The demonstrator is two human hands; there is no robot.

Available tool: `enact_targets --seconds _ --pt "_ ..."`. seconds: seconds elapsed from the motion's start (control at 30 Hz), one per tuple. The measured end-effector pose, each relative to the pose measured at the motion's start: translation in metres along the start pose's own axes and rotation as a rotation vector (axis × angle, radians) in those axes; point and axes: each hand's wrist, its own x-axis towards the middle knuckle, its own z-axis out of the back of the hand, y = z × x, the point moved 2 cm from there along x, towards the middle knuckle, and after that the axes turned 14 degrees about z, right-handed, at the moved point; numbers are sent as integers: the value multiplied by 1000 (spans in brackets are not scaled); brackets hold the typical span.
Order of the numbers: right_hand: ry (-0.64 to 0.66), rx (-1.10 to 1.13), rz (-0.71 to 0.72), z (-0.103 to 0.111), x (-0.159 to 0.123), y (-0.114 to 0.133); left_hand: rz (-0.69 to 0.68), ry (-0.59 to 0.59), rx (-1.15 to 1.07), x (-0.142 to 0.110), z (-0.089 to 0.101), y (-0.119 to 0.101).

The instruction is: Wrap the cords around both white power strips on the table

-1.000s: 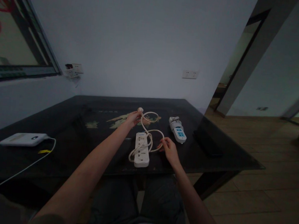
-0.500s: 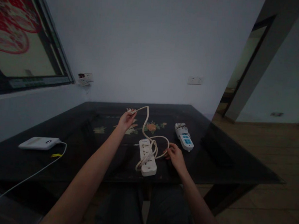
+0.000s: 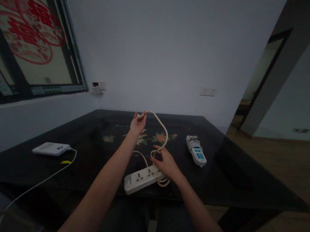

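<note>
A white power strip (image 3: pixel 140 178) lies at an angle near the front edge of the dark table (image 3: pixel 93 168). Its cream cord (image 3: pixel 162 129) arcs up from the strip to my left hand (image 3: pixel 138 123), which is raised above the table and pinches the plug end. My right hand (image 3: pixel 164 163) rests on the right end of the strip with its fingers curled around a loop of the cord.
A second, smaller power strip with blue sockets (image 3: pixel 196 155) lies to the right, its cord wrapped round it. A white box-shaped device (image 3: pixel 51 148) with a white cable sits at the left. A dark flat object (image 3: pixel 233 171) lies near the right edge. Wall sockets (image 3: pixel 208 92) are behind.
The power strip has turned from lengthwise to slanted and sits nearer me. My right hand has moved left onto it. My left hand holds the plug end higher.
</note>
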Motion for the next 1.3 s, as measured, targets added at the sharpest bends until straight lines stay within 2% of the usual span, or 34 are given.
enact_targets --seconds 0.13,0.3,0.57,0.67,0.73,0.8,0.93,1.03,1.1,1.17,1.3 --pt "152 -232 -134 -10 -6 -1 29 -12 40 -1 0 -12" --pt "236 -412 -263 -9 -7 -1 74 -20 119 -7 -7 -38" --pt "170 -437 -359 -10 -16 -9 217 89 358 -46 -34 -69" --pt "135 -436 -383 -8 -19 -12 243 133 529 -65 -43 -82" --pt "117 -444 -409 -5 -20 -15 192 170 714 -79 -49 -94" --pt "95 -458 -437 -1 -20 -20 70 166 856 -94 -52 -107" --pt "42 -483 -498 7 -21 -28 -232 110 935 -120 -53 -129" --pt "11 -495 -536 12 -24 -31 -347 99 965 -133 -41 -135" --pt "-5 -505 -556 15 -28 -31 -394 49 1005 -137 -24 -138" --pt "-10 -513 -578 18 -31 -29 -396 -31 1016 -139 -1 -141" --pt "-2 -514 -583 21 -37 -27 -329 -108 977 -138 52 -146"
